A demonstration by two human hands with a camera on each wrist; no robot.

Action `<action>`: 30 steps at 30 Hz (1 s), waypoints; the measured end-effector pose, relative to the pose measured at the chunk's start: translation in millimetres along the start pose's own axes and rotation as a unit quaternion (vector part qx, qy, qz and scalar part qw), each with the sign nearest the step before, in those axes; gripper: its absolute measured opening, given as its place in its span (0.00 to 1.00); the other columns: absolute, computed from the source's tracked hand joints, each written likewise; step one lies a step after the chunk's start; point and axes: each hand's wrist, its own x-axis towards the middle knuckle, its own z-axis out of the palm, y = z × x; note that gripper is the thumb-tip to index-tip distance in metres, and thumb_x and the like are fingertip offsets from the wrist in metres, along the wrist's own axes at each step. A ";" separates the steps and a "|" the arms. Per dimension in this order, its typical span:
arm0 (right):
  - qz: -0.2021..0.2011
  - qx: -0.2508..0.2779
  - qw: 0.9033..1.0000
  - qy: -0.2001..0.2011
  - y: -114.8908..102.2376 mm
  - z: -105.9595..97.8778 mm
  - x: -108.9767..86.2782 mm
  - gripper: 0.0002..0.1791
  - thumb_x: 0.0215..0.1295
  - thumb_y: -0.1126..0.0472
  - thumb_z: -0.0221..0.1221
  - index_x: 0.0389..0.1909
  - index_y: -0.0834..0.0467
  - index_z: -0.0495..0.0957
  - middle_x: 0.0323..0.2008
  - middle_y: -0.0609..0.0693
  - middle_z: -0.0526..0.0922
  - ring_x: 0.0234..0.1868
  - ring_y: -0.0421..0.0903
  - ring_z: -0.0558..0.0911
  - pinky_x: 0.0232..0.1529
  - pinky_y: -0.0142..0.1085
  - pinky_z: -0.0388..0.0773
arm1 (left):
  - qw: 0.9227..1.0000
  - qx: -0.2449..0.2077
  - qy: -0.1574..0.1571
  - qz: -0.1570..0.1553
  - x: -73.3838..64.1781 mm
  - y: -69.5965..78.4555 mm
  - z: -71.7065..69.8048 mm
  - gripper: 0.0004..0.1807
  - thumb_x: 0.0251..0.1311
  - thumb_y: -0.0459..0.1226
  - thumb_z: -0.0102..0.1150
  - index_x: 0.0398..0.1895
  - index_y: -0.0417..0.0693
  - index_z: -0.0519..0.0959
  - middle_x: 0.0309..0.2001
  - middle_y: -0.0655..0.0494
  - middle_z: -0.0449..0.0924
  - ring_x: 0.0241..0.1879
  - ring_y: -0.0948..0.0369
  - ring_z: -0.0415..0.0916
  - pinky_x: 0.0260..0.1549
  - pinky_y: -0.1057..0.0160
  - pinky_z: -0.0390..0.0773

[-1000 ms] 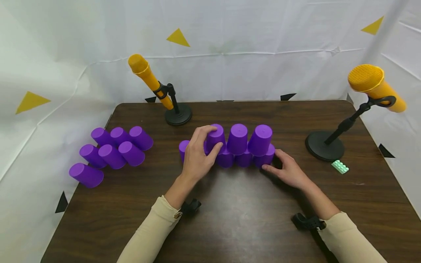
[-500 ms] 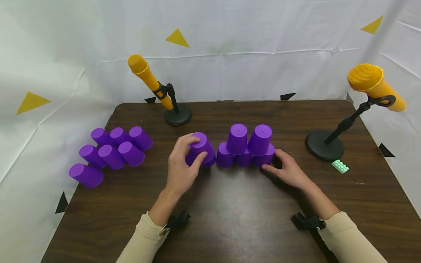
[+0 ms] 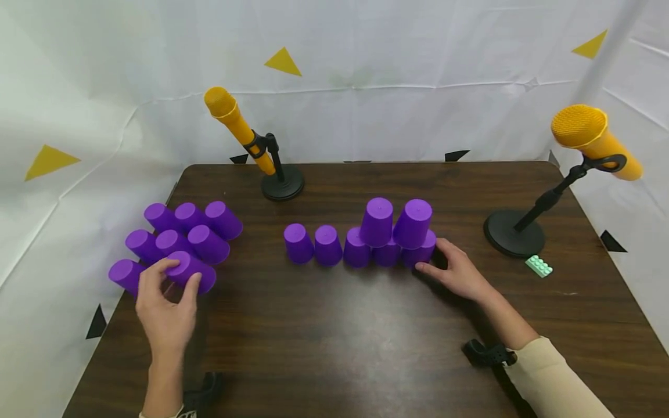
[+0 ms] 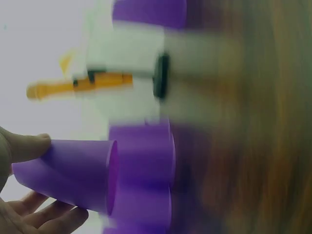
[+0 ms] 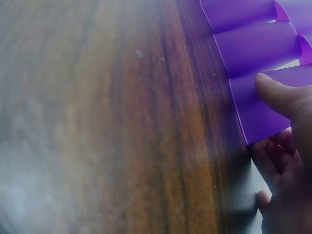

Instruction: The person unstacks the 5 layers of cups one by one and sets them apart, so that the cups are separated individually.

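Observation:
Held between the thumb and fingers of my left hand [image 3: 167, 313] is an upside-down purple cup [image 3: 192, 273], lifted in front of a group of purple cups [image 3: 209, 244] on the left. In the left wrist view this cup [image 4: 68, 170] hangs clear of the table, tipped slightly. My right hand [image 3: 460, 273] grips the rightmost bottom cup [image 3: 420, 252] of a row in the middle, thumb in front and fingers at its far side. Two upper cups [image 3: 377, 222] straddle that row's right part. Its two left cups [image 3: 299, 244] bear nothing on top.
Orange microphones on black stands flank the cups: one [image 3: 237, 128] at the back left, the other [image 3: 596, 139] at the right. A mint toy brick [image 3: 539, 266] lies by the right stand's base. White sheeting [image 3: 397, 116] hangs behind the brown table [image 3: 340, 348].
My left hand has lifted the leftmost upper cup off the row and carried it left to the group of cups. My right hand has stayed on its cup.

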 end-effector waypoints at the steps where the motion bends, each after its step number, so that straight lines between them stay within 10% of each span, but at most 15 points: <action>1: 0.000 0.000 1.000 0.001 0.1 -0.1 0.1 0.33 0.62 0.55 0.67 0.64 0.63 0.69 0.58 0.63 0.75 0.62 0.60 0.71 0.63 0.59 0.63 | 0.999 0.030 0.006 -0.012 1.6 -7.6 -5.1 0.24 0.49 0.29 0.74 0.51 0.39 0.79 0.48 0.46 0.76 0.46 0.61 0.73 0.47 0.76 0.73; 9: 0.004 0.003 1.000 0.001 0.2 0.3 -1.6 0.33 0.62 0.55 0.67 0.65 0.64 0.69 0.59 0.63 0.75 0.63 0.61 0.71 0.63 0.59 0.63 | 0.987 0.152 0.002 -0.047 11.9 -37.8 -19.7 0.22 0.47 0.33 0.77 0.47 0.42 0.80 0.43 0.41 0.80 0.41 0.45 0.76 0.42 0.45 0.71; 30: -0.002 0.009 1.000 0.002 1.3 1.0 -0.3 0.34 0.62 0.56 0.68 0.65 0.64 0.68 0.59 0.62 0.75 0.63 0.60 0.71 0.63 0.59 0.63 | 0.986 0.160 0.006 -0.046 22.1 -58.8 -16.8 0.21 0.46 0.29 0.75 0.45 0.39 0.80 0.44 0.39 0.79 0.45 0.42 0.73 0.44 0.42 0.69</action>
